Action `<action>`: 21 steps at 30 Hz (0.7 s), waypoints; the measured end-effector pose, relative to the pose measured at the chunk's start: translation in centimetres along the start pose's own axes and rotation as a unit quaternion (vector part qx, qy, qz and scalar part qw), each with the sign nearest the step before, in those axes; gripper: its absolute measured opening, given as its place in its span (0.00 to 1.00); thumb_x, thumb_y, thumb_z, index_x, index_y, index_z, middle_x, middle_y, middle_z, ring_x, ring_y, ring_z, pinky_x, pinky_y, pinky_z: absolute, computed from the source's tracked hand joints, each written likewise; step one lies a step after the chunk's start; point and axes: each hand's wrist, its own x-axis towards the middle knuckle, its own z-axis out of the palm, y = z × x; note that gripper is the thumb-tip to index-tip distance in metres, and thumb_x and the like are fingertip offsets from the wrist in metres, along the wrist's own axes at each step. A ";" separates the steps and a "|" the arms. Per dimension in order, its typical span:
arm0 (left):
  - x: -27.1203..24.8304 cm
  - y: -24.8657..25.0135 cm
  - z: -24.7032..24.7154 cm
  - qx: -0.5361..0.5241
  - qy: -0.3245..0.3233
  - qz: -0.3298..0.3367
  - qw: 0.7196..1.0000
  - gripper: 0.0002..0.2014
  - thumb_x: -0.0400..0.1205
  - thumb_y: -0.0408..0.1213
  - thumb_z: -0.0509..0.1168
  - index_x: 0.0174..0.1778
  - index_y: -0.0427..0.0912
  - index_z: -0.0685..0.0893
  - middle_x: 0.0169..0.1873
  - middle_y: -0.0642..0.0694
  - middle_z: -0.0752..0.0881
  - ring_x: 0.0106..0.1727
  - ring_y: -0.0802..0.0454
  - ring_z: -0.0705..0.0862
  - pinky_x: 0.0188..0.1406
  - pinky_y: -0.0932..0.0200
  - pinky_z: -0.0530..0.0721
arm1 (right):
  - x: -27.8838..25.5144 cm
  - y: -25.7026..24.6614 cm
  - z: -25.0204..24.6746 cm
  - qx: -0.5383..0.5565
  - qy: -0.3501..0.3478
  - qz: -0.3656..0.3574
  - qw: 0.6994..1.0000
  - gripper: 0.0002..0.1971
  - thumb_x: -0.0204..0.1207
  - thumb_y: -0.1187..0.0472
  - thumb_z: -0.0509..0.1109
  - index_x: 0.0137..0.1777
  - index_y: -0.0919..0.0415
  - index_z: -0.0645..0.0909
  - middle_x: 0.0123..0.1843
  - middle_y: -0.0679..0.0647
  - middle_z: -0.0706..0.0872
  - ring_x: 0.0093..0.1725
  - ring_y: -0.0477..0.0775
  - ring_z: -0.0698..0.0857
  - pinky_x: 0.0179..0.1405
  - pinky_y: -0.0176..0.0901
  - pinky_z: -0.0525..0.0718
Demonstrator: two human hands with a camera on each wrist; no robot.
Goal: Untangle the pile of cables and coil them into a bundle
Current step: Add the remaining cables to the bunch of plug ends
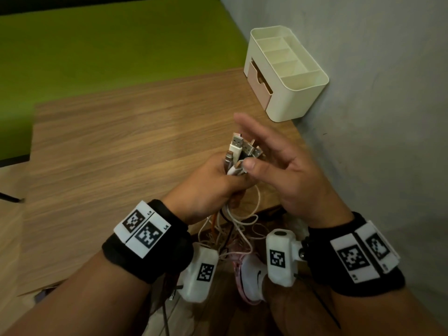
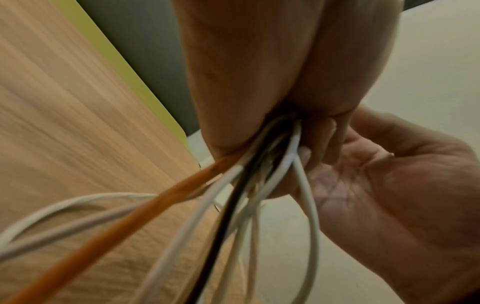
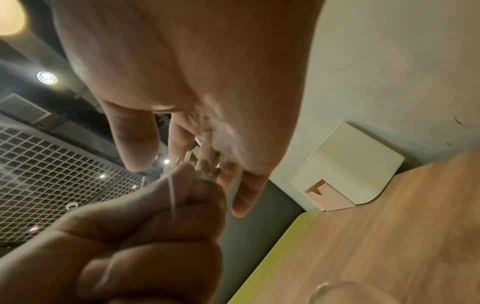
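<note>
My left hand (image 1: 211, 183) grips a bundle of cables (image 1: 238, 151) in its fist, just above the wooden table (image 1: 121, 141). Several USB plugs stick up out of the fist. White, black and orange cable loops (image 1: 232, 224) hang below the hand, past the table's near edge. From the left wrist view, the orange cable (image 2: 155, 205) and the white cables (image 2: 285, 174) run out from under the left hand (image 2: 259, 72). My right hand (image 1: 278, 161) is beside the plugs with its fingers straight and spread, and its thumb touches the plug ends. The right hand (image 3: 194, 72) holds nothing.
A cream desk organiser (image 1: 286, 73) with a small pink drawer stands at the table's far right corner against the grey wall (image 1: 375, 93). A green surface (image 1: 97, 44) lies beyond the table. A white shoe (image 1: 252, 275) shows below the hanging cables.
</note>
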 end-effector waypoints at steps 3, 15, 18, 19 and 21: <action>-0.1 0.0 0.2 -0.027 -0.015 -0.004 1.000 0.07 0.77 0.31 0.67 0.34 0.46 0.82 0.22 0.48 0.73 0.21 0.54 0.70 0.22 0.58 0.70 | 0.1 -0.2 0.2 -0.038 -0.014 -0.005 0.999 0.20 0.82 0.64 0.64 0.75 0.61 0.78 0.76 0.49 0.79 0.78 0.41 0.72 0.78 0.38 0.69; -0.6 0.3 -1.1 -0.141 -0.070 -0.011 0.987 0.08 0.78 0.27 0.66 0.35 0.42 0.79 0.23 0.46 0.69 0.18 0.58 0.65 0.21 0.61 0.64 | 0.3 0.0 -0.1 0.210 0.002 0.014 0.978 0.19 0.83 0.60 0.59 0.72 0.62 0.77 0.72 0.59 0.83 0.77 0.58 0.77 0.74 0.57 0.75; -0.8 0.1 -1.6 -0.161 -0.076 -0.015 0.984 0.08 0.78 0.26 0.66 0.36 0.40 0.77 0.21 0.50 0.71 0.17 0.59 0.66 0.21 0.59 0.62 | 0.6 0.1 -0.1 0.184 -0.021 0.020 0.982 0.18 0.83 0.59 0.60 0.70 0.62 0.80 0.73 0.60 0.83 0.76 0.61 0.78 0.75 0.60 0.73; -0.8 -0.1 -1.6 -0.164 -0.077 -0.016 0.983 0.08 0.78 0.26 0.67 0.36 0.40 0.77 0.21 0.50 0.71 0.17 0.59 0.66 0.22 0.58 0.62 | 0.7 0.2 0.0 0.177 -0.031 0.022 0.983 0.18 0.83 0.59 0.61 0.70 0.63 0.80 0.73 0.60 0.82 0.76 0.61 0.78 0.76 0.61 0.72; -0.8 -0.6 -1.8 -0.180 -0.084 -0.013 0.980 0.09 0.78 0.25 0.68 0.36 0.38 0.76 0.20 0.49 0.70 0.16 0.59 0.65 0.21 0.61 0.64 | 0.8 0.6 0.3 0.188 -0.037 0.025 0.981 0.18 0.84 0.59 0.61 0.70 0.64 0.80 0.73 0.61 0.82 0.77 0.61 0.77 0.78 0.60 0.72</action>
